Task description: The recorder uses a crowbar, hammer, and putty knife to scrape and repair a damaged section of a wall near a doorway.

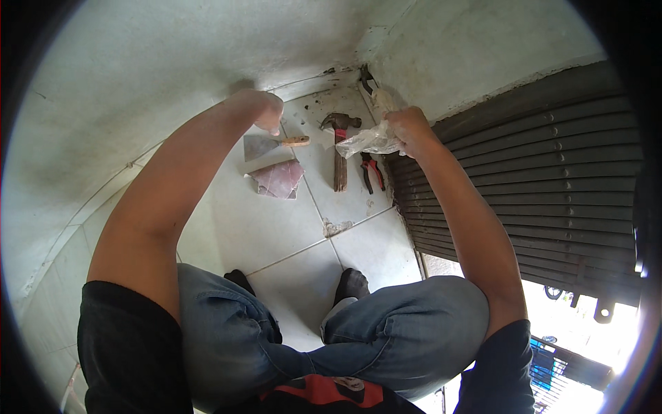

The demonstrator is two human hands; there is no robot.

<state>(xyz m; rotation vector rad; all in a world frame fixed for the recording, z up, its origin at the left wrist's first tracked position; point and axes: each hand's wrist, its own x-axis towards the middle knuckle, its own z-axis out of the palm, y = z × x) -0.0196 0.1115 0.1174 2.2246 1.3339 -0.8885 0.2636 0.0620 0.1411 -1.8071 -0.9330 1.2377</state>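
My left hand [265,112] is by the wall at the far left, its fingers curled together; what they hold, if anything, is hidden. Close below it on the floor lies a putty knife [295,141] with a wooden handle and flat blade. My right hand [412,131] grips a crumpled clear plastic bag [372,140], which hangs out to the left toward a claw hammer [340,169]. Pliers [373,174] with red and black handles lie just beneath the bag. A pinkish, creased flat piece [278,181] rests nearer me; its kind is unclear.
A dark tool [366,81] leans in the far corner. Pale tiles [276,228] cover the floor, with a chipped patch [336,228] at a joint. A dark slatted shutter [524,172] stands at right, above a bright opening. My knees and feet are close in front.
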